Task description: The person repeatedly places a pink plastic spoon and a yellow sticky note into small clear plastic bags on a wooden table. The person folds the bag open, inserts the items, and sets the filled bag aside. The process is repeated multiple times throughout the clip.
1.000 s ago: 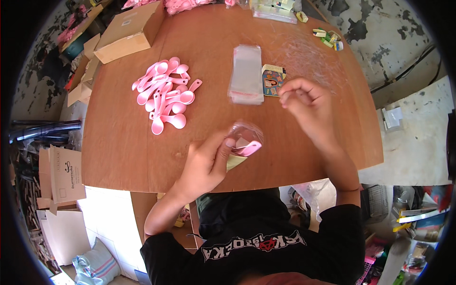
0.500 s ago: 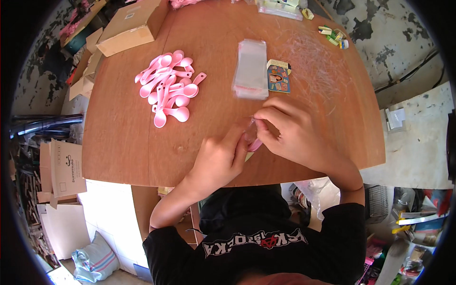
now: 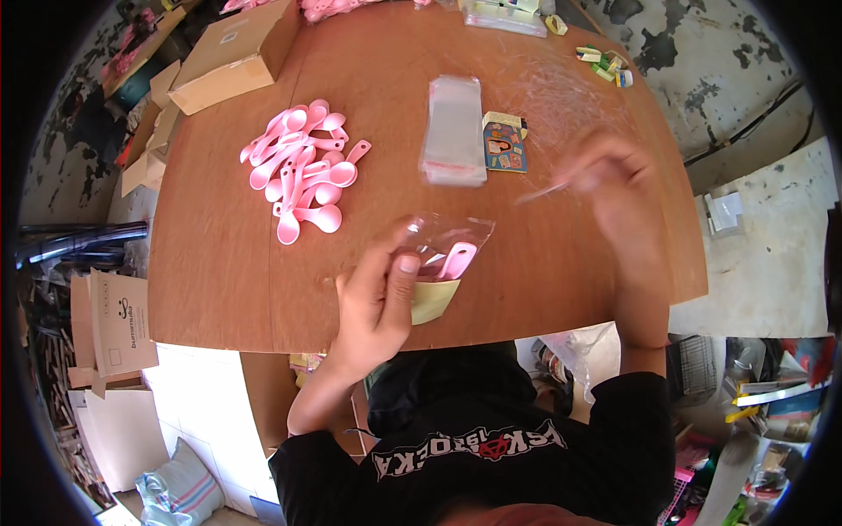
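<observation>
Near the front edge of the tabletop (image 3: pixel 219 280), the left hand (image 3: pixel 373 302) has its grip closed on a clear bag (image 3: pixel 476 230) with a pink spoon (image 3: pixel 458 261) inside, a yellow card (image 3: pixel 431 302) covering the spoon's lower part. The spoon's holed handle points toward the far edge, its long axis leaning right. Closer to the right edge, the blurred right hand (image 3: pixel 619 180) pinches a thin clear strip (image 3: pixel 539 193), its free end pointing leftward.

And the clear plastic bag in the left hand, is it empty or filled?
The clear plastic bag is not empty: a pink spoon handle shows through it, next to a pale yellow card.
</observation>
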Demonstrator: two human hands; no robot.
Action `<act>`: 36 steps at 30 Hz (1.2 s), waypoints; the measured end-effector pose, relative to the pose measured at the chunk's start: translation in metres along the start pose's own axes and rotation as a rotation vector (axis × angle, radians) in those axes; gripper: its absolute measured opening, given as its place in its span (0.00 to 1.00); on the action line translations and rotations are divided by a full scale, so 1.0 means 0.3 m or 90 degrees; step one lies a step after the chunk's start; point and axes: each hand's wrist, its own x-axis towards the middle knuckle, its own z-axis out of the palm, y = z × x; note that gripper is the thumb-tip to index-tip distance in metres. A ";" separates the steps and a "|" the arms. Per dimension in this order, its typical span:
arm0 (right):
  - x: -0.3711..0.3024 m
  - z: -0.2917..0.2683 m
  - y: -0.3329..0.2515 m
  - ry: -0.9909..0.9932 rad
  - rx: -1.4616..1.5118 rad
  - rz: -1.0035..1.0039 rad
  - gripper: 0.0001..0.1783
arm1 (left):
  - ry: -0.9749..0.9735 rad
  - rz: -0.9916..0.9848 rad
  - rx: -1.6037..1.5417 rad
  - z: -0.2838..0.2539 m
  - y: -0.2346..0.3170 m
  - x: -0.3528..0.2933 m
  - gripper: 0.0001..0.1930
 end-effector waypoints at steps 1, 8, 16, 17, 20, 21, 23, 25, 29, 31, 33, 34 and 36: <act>0.028 -0.117 0.017 -0.057 0.106 -0.068 0.06 | 0.025 -0.020 -0.027 0.002 0.002 0.002 0.15; -0.007 -0.641 0.430 0.354 -0.793 0.214 0.22 | 0.046 -0.102 -0.199 0.041 -0.012 0.053 0.11; 0.004 0.196 0.104 -0.094 -0.194 -0.038 0.18 | 0.072 -0.090 -0.215 0.077 -0.039 0.048 0.09; -0.001 0.215 0.104 -0.093 -0.182 -0.018 0.13 | 0.048 -0.070 -0.217 0.076 -0.026 0.057 0.10; 0.023 0.246 0.043 -0.052 -0.194 -0.023 0.05 | 0.017 -0.030 -0.264 0.065 -0.010 0.054 0.16; 0.043 0.235 0.003 -0.052 -0.271 -0.151 0.06 | 0.016 0.066 -0.237 0.046 -0.022 0.068 0.27; 0.069 0.216 -0.016 -0.049 -0.372 -0.345 0.05 | 0.015 0.084 -0.181 0.012 -0.012 0.069 0.31; 0.092 0.221 0.027 -0.069 -0.349 -0.267 0.04 | -0.001 0.090 -0.064 -0.014 -0.023 0.079 0.39; 0.114 0.264 0.014 -0.076 -0.329 -0.234 0.03 | -0.017 0.056 0.016 -0.015 -0.015 0.097 0.37; 0.107 0.279 0.025 -0.058 -0.290 -0.188 0.05 | -0.021 0.038 0.026 -0.015 -0.011 0.091 0.33; 0.099 0.287 0.051 -0.068 -0.236 -0.146 0.07 | -0.026 0.023 0.037 -0.025 -0.011 0.083 0.28; 0.093 0.292 0.062 -0.075 -0.181 -0.099 0.10 | -0.036 -0.004 0.012 -0.031 -0.014 0.069 0.24; 0.060 0.308 0.075 -0.053 -0.099 -0.005 0.13 | -0.033 -0.033 -0.012 -0.037 -0.034 0.051 0.20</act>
